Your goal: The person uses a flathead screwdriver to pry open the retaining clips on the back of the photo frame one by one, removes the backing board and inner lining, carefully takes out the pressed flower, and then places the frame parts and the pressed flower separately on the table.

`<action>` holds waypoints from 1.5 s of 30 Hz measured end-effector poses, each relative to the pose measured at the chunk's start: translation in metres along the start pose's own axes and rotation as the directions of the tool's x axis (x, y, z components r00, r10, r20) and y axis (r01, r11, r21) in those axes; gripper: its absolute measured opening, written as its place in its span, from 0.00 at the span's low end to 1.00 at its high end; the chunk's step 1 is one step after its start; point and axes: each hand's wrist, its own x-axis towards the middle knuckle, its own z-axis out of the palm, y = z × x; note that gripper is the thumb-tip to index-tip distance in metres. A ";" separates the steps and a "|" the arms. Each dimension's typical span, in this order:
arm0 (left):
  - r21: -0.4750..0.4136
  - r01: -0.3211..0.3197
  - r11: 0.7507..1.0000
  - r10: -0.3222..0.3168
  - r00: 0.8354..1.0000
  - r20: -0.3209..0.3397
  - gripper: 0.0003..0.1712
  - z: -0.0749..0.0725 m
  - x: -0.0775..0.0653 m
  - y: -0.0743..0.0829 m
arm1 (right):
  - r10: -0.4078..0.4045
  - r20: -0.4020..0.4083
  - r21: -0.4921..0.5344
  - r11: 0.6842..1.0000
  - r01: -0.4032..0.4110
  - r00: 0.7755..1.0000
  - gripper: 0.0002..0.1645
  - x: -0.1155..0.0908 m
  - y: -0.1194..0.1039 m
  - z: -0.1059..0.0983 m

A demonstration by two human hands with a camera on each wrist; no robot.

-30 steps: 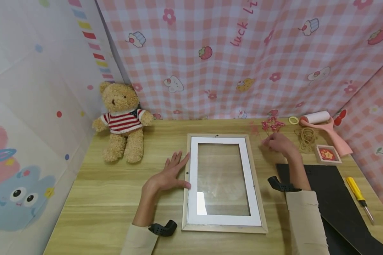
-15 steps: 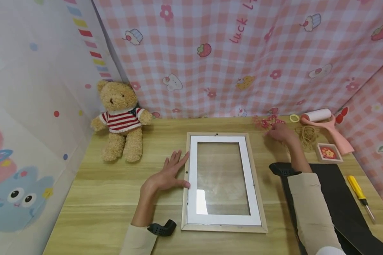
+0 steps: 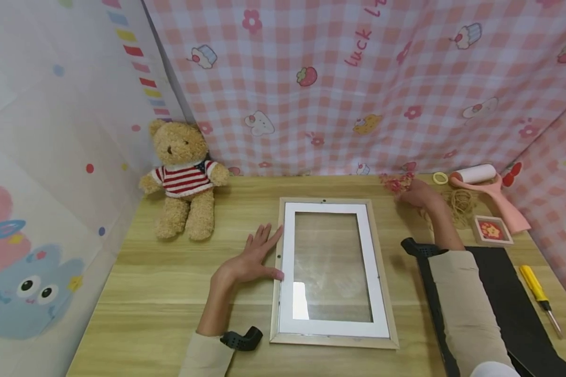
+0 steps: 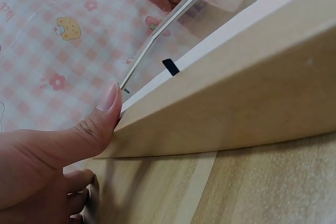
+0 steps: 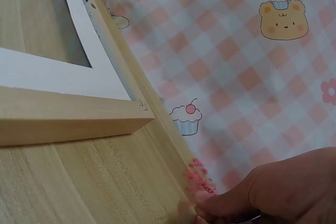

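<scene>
A wooden picture frame [image 3: 393, 319] lies flat in mid-table in the head view, with a white mat [image 3: 320, 329] and a clear pane inside it. Along its left side my left hand [image 3: 247, 262] rests with fingers spread; in the left wrist view the thumb [image 4: 94, 124] touches the frame's upper edge. Beyond the frame's far right corner, my right hand [image 3: 422, 196] pinches a sprig of small pink flowers [image 3: 396, 182]. The right wrist view shows the blossoms [image 5: 198, 177] just past the thumb tip, while the other fingers are mostly hidden.
Teddy bear [image 3: 184, 178] at back left. To the right lie twine [image 3: 461, 204], a yellow ring [image 3: 440, 178], a white-and-pink roller [image 3: 495, 196], a small box [image 3: 492, 230], black boards [image 3: 500, 283] and a yellow-handled screwdriver [image 3: 540, 296]. Checked cloth [image 3: 335, 104] hangs behind.
My right hand has moved a little toward the back of the table, and the pink blossoms now sit to its left. The left hand stays on the frame's side.
</scene>
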 end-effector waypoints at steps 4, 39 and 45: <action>0.006 -0.001 1.000 0.001 1.000 0.001 0.71 0.003 -0.001 0.002 | 0.002 -0.034 0.026 1.000 -0.002 0.999 0.21 -0.004 0.005 0.001; -0.099 0.027 0.995 -0.072 0.870 -0.488 0.48 0.069 -0.025 0.066 | -0.194 -0.128 0.166 0.963 0.214 0.973 0.20 -0.120 -0.073 0.118; 0.096 0.157 0.983 -0.075 0.817 -0.572 0.47 0.071 -0.025 0.074 | -0.187 -0.156 0.085 0.976 0.202 0.970 0.23 -0.109 -0.074 0.136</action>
